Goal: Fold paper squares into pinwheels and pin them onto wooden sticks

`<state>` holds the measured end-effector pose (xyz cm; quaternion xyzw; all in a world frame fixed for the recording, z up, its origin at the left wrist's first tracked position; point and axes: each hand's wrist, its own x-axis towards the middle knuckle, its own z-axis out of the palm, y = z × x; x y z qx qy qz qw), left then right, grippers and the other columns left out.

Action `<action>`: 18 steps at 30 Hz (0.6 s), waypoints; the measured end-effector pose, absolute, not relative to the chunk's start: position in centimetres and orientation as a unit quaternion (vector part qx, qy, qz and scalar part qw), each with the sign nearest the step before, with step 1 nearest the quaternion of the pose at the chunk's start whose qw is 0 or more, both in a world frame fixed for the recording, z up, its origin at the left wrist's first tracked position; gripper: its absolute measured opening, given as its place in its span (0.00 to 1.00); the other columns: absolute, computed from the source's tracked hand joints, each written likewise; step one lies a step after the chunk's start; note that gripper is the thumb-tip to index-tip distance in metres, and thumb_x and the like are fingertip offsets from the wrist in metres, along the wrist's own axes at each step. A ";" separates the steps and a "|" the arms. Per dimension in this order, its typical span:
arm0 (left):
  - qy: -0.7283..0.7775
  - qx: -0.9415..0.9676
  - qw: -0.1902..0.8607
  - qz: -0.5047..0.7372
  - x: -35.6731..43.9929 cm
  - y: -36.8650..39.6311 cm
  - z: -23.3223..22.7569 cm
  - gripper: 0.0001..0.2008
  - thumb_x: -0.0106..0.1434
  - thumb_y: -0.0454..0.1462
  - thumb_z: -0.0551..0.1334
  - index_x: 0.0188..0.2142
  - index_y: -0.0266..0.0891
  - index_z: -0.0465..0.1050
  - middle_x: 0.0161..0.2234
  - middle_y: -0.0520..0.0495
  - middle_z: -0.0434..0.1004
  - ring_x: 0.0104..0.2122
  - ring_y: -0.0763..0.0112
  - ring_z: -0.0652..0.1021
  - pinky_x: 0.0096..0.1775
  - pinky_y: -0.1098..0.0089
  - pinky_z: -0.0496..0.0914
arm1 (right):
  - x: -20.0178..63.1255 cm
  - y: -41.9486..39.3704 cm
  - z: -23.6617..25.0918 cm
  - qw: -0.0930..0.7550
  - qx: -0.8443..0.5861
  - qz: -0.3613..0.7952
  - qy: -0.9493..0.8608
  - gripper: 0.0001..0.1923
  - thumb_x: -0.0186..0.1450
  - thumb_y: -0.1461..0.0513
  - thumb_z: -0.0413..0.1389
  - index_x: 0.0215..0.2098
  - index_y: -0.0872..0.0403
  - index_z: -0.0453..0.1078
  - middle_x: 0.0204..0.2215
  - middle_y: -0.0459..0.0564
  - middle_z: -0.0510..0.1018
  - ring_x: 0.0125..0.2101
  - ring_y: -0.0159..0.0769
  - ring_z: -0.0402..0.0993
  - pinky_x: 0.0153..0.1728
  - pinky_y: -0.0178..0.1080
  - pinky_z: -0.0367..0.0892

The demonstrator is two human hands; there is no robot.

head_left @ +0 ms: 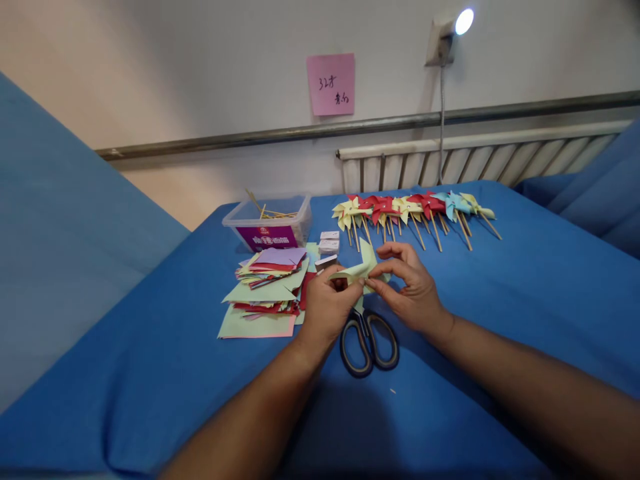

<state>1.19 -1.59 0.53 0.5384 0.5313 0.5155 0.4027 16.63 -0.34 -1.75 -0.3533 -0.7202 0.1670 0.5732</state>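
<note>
Pale wall [200,60], pink note [331,84], lit lamp [463,21] (wall-mounted), white radiator [475,160], metal rail [250,138]

We see both bare forearms reaching in from the bottom edge and converging toward the middle. The left hand [327,303] is curled, knuckles up, its thumb and fingertips pinched together (the fingertips themselves are mostly hidden). The right hand [410,287] faces it, just beside it, index finger arched high and thumb pressed inward.
</note>
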 end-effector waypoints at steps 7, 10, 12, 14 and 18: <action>0.513 0.506 0.443 0.534 1.2 -1.3 -0.1 0.11 0.48 0.39 0.69 0.24 0.38 0.69 0.21 0.56 0.67 0.23 0.77 0.67 0.25 0.75 0.60 | 16.7 -0.6 -1.7 0.563 -0.360 0.133 -0.732 0.05 0.62 0.66 0.58 0.37 0.50 0.71 0.45 0.52 0.70 0.47 0.41 0.70 0.48 0.47 0.68; 0.510 0.490 0.456 0.540 1.3 -1.3 0.0 0.11 0.47 0.38 0.70 0.24 0.37 0.70 0.21 0.56 0.68 0.23 0.77 0.67 0.26 0.75 0.60 | 16.7 -0.7 -1.7 0.558 -0.364 0.127 -0.735 0.05 0.63 0.65 0.58 0.37 0.50 0.71 0.45 0.52 0.71 0.47 0.41 0.70 0.48 0.48 0.68; 0.511 0.481 0.463 0.541 1.4 -1.3 0.1 0.11 0.47 0.38 0.70 0.24 0.37 0.70 0.21 0.56 0.69 0.23 0.77 0.68 0.26 0.75 0.61 | 16.7 -0.7 -1.7 0.557 -0.366 0.124 -0.735 0.05 0.63 0.65 0.57 0.36 0.50 0.71 0.45 0.52 0.71 0.47 0.42 0.71 0.49 0.48 0.67; 0.512 0.472 0.471 0.542 1.4 -1.4 0.3 0.11 0.46 0.38 0.70 0.25 0.37 0.70 0.22 0.56 0.70 0.23 0.76 0.69 0.26 0.75 0.61 | 16.6 -0.8 -1.7 0.557 -0.368 0.125 -0.733 0.04 0.63 0.65 0.57 0.36 0.49 0.71 0.45 0.51 0.72 0.47 0.42 0.71 0.49 0.48 0.67; 0.518 0.461 0.469 0.547 1.5 -1.5 0.6 0.11 0.45 0.38 0.70 0.25 0.37 0.70 0.21 0.55 0.70 0.23 0.76 0.69 0.26 0.75 0.62 | 16.5 -0.9 -1.8 0.561 -0.379 0.138 -0.723 0.04 0.63 0.65 0.57 0.36 0.49 0.71 0.44 0.51 0.72 0.47 0.42 0.71 0.49 0.49 0.67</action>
